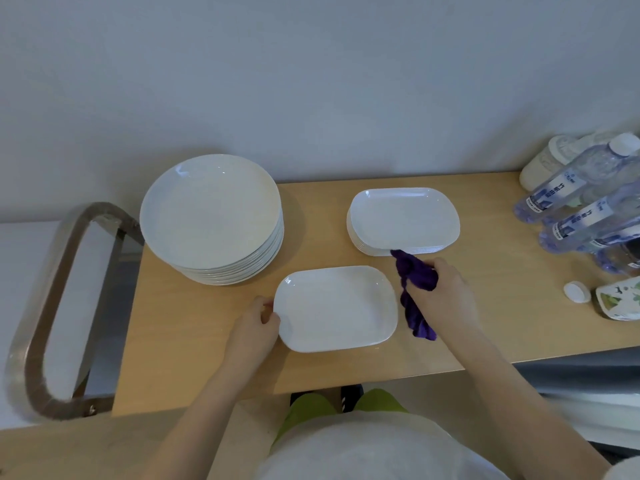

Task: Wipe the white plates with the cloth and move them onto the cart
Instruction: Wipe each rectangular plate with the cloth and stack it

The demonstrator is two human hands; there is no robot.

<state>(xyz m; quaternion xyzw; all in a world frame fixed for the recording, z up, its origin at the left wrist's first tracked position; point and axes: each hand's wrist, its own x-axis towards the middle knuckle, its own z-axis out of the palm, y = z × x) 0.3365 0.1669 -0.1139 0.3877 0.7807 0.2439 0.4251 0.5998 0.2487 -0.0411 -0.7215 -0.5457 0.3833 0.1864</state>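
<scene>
A single white rectangular plate (336,308) lies flat on the wooden table (180,327) in front of me. My left hand (254,322) pinches its left rim. My right hand (441,292) grips a bunched purple cloth (415,292) just right of that plate, and the cloth's tail hangs down to the tabletop. Behind it stands a stack of white rectangular plates (403,220); the cloth's upper tip touches its front edge. A taller stack of round white plates (211,216) stands at the back left.
The cart's metal handle (45,306) curves along the table's left end. Several water bottles (581,199), a white container (550,161), a small white cap (576,292) and a printed packet (620,299) crowd the right end. A wall rises behind the table.
</scene>
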